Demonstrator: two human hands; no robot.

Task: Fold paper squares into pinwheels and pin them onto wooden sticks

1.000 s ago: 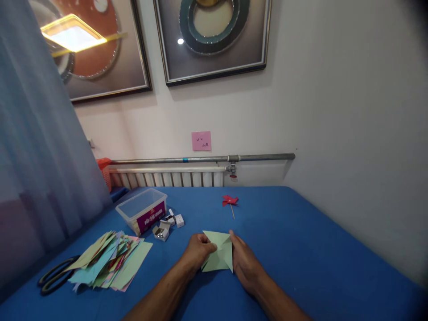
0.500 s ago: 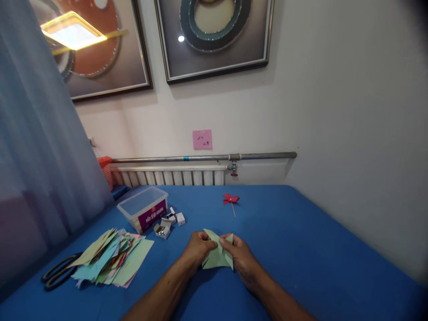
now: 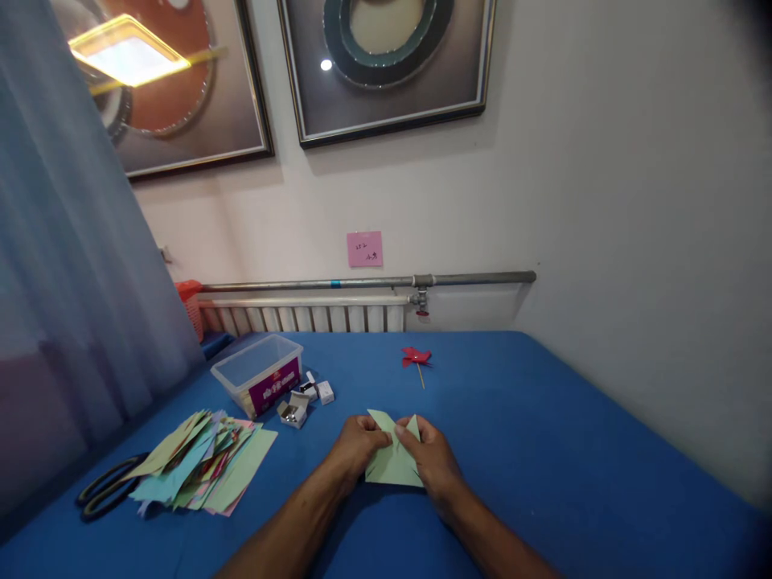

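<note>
1. The left hand (image 3: 357,445) pinches the near-square light green paper (image 3: 393,470) at its left side, thumb on top, fingertips mostly hidden.
2. The right hand (image 3: 435,458) pinches the same sheet at its upper right, thumb laid over it; its other fingers are largely out of sight behind.
3. So the paper sits between both hands, two corners pointing away from them, the lower edge towards the wearer. Whether it touches the cloth, I cannot tell.
4. A tear seems the main risk: the hands pulling apart could open the thin lines, perhaps cuts, near the lower corners. Pressing both thumbs hard could crease the middle, and a loosened thumb might let a bent corner spring back.
5. Right of the right hand, the blue tablecloth (image 3: 543,450) runs on to a slanting edge well apart, so that elbow has generous room.
6. Beyond both hands lies a red pinwheel (image 3: 416,355), near the far edge, its stick pointing back towards them.
7. Left of the left hand, room is tighter: an opened small carton (image 3: 293,411) and a paper pile (image 3: 205,462), which a wide sweep could knock.
</note>
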